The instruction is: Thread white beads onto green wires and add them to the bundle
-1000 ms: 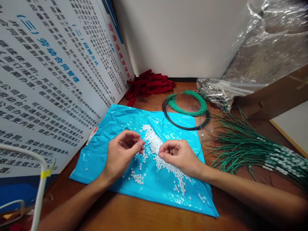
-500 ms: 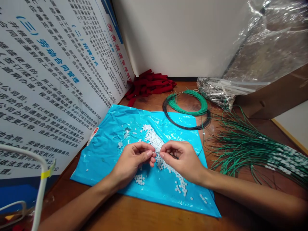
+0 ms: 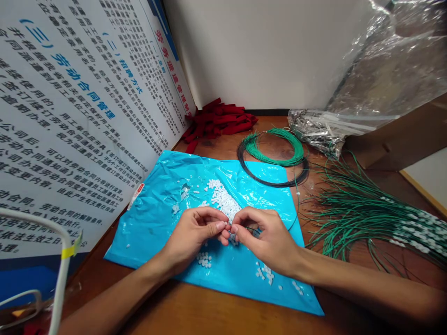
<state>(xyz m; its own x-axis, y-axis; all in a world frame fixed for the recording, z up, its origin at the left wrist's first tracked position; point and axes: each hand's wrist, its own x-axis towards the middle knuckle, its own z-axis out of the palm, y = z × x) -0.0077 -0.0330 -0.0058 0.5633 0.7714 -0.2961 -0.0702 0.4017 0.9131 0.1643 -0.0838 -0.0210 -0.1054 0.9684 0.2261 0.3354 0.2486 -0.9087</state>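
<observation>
My left hand (image 3: 195, 235) is closed in a pinch over the blue plastic bag (image 3: 150, 232); a tiny white bead shows at its fingertips, mostly covered. Opposite it, almost fingertip to fingertip, my right hand (image 3: 270, 239) pinches a thin dark green wire (image 3: 298, 207). That wire curves out behind the right hand and up past the bag's edge, with a small white piece on it. Beneath and behind both hands lies a heap of white beads (image 3: 223, 197). Smaller clusters of loose beads (image 3: 204, 259) are scattered around on the bag.
Coils of green wire (image 3: 279, 160) and black wire (image 3: 251, 177) overlap the bag's far edge. Bundled green wires with white beads (image 3: 370, 216) spread at right. Red strips (image 3: 220, 122), a clear bag of metal parts (image 3: 317, 132) and a cardboard box (image 3: 391, 139) stand behind. A printed board (image 3: 87, 116) rises at left.
My right fingertips have come closer to my left ones, closing the small gap where the wire showed. The view has shifted slightly.
</observation>
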